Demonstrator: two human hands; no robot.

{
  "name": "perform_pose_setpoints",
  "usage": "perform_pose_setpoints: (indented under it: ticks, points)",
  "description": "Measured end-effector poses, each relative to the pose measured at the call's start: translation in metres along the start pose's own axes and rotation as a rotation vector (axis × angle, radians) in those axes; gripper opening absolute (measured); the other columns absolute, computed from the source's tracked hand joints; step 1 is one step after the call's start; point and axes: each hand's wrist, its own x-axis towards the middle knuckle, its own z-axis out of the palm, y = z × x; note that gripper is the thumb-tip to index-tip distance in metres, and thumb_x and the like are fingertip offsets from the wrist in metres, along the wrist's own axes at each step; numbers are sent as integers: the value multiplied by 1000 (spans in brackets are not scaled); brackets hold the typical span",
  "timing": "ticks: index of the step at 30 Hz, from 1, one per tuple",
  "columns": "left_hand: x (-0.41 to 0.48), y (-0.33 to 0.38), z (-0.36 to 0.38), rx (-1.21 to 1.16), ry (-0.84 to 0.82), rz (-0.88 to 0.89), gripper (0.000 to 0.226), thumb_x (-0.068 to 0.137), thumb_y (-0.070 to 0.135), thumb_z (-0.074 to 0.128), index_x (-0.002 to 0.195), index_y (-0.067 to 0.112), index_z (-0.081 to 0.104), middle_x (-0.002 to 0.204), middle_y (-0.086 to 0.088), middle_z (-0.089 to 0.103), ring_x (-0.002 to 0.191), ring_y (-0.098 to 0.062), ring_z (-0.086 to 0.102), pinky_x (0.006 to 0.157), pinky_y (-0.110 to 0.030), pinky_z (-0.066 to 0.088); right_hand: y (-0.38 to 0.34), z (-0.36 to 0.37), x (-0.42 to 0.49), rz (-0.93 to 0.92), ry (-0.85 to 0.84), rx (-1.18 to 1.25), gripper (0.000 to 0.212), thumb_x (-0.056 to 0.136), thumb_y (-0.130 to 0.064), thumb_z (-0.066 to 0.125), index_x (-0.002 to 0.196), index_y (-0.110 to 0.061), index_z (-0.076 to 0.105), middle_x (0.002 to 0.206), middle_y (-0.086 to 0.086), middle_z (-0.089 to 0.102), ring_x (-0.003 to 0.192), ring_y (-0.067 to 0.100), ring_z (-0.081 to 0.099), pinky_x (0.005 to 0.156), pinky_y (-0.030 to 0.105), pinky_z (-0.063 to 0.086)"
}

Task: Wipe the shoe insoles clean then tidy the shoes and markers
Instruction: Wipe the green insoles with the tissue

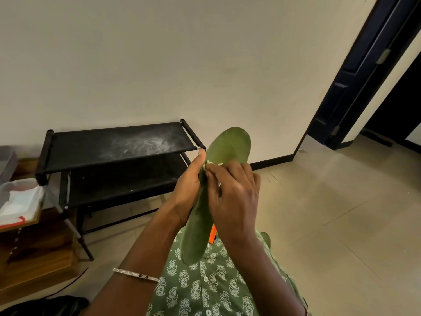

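A long green shoe insole [230,144] stands nearly upright in front of me, toe end up. My left hand [185,190] grips its left edge around the middle, thumb pointing up. My right hand [234,195] presses a small pale wipe [210,164] against the insole's face, fingers curled round it. A second green insole tip [265,238] and something orange [213,233] peek out behind my right wrist, mostly hidden. No shoes or markers are plainly visible.
A black two-tier shoe rack [114,142] with dusty white smears stands against the wall at left. A clear box with white cloth [20,199] rests on a wooden stand [34,254]. A dark door [355,71] is at right. Beige floor tiles [341,213] spread rightwards.
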Motion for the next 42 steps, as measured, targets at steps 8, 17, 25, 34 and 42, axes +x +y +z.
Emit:
perform_pose_setpoints:
  ticks: [8, 17, 25, 34, 42]
  points:
    - [4, -4, 0, 20, 30, 39, 53, 104, 47, 40, 126, 7, 66, 97, -12, 75, 90, -20, 73, 77, -29, 58, 16, 6, 28, 64, 54, -51, 11, 88, -21, 71, 96, -18, 77, 89, 0, 66, 87, 24, 57, 77, 37, 41]
    - [4, 0, -4, 42, -20, 22, 67, 103, 56, 30, 126, 2, 64, 112, -15, 72, 106, -23, 70, 95, -32, 56, 4, 6, 0, 2, 27, 73, 12, 88, -4, 69, 97, -7, 76, 88, 4, 64, 85, 18, 51, 71, 33, 50]
    - [5, -4, -5, 101, -38, 9, 63, 100, 61, 35, 127, 14, 67, 107, -19, 72, 88, -41, 67, 77, -45, 55, 21, 5, 37, 122, 26, 121, 7, 87, -19, 73, 91, -15, 78, 86, -1, 68, 79, 14, 60, 69, 30, 51]
    - [2, 0, -5, 91, 42, 35, 69, 101, 58, 35, 122, 0, 66, 112, -18, 72, 109, -27, 69, 100, -38, 50, -2, -3, 15, 137, -97, 239, 7, 87, -15, 73, 92, -16, 77, 84, -4, 65, 73, 8, 58, 64, 22, 48]
    - [0, 0, -5, 81, 50, 83, 56, 103, 52, 35, 120, 10, 69, 114, -16, 73, 108, -28, 70, 87, -36, 59, 8, 2, 37, 163, -12, 199, 3, 85, -21, 77, 86, -18, 77, 80, -6, 72, 67, 9, 63, 60, 29, 52]
